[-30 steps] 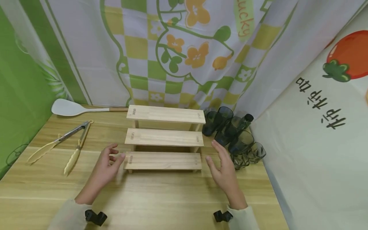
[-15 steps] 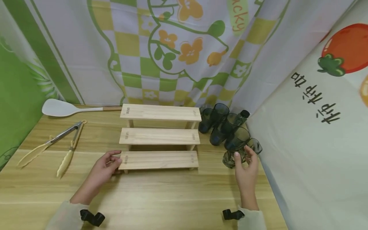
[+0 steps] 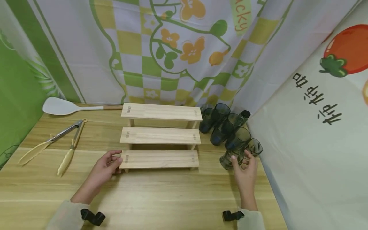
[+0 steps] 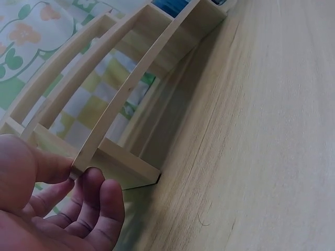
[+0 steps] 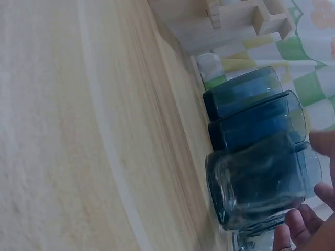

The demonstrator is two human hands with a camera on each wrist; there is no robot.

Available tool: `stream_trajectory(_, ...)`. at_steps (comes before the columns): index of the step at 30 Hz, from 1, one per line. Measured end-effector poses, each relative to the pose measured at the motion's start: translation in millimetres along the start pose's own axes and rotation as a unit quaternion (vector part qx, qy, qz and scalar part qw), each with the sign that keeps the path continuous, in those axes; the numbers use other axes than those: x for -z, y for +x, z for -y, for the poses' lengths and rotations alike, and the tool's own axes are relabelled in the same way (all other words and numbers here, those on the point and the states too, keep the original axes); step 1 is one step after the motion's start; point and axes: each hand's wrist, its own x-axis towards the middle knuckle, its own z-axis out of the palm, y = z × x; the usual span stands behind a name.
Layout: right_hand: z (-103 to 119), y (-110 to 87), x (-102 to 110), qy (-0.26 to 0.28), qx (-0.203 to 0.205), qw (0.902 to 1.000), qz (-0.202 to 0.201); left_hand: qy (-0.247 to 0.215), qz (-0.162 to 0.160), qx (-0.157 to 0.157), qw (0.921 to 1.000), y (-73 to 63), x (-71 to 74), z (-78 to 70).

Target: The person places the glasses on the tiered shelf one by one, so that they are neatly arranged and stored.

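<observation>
A 3-tier wooden rack (image 3: pixel 159 159) is set on a wood-grain table (image 3: pixel 161 198), its shelves stepped upward toward a patterned curtain (image 3: pixel 129 41) hung behind it. The left end of the rack's lowest shelf is pinched between the thumb and fingers of the left hand (image 3: pixel 104 167). To the right of the rack, a short wavy glass (image 3: pixel 226 161) is reached by the right hand (image 3: pixel 245 169); its rim is flanked by the thumb on 1 side and bent fingers on the other, but whether it is firmly grasped cannot be told. Several tall dark glasses (image 3: pixel 219 137) are clustered just beside the rack's right end, and a 2nd short glass (image 3: pixel 255 146) is stood farther right of the rack. To the rack's left, tongs (image 3: pixel 66 131) are laid with 2 arms spread, and a white spatula (image 3: pixel 61 106) is placed at the rear left, its wooden handle extended to the rack's top shelf. In front of the rack, 2 small black devices (image 3: pixel 93 217) are worn at the wrists
</observation>
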Motion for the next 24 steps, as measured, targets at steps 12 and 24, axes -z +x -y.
stream_trajectory(12, -19, 16.4, -5, 0.008, -0.026, 0.9882, 0.150, 0.000, 0.008, -0.001, 1.0000, -3.5, -0.1, 2.7)
stream_trajectory(24, -19, 7.4, -8, 0.046, -0.040, 0.9867, 0.151, -0.010, 0.014, -0.005, 0.9998, -3.4, 1.6, 5.3)
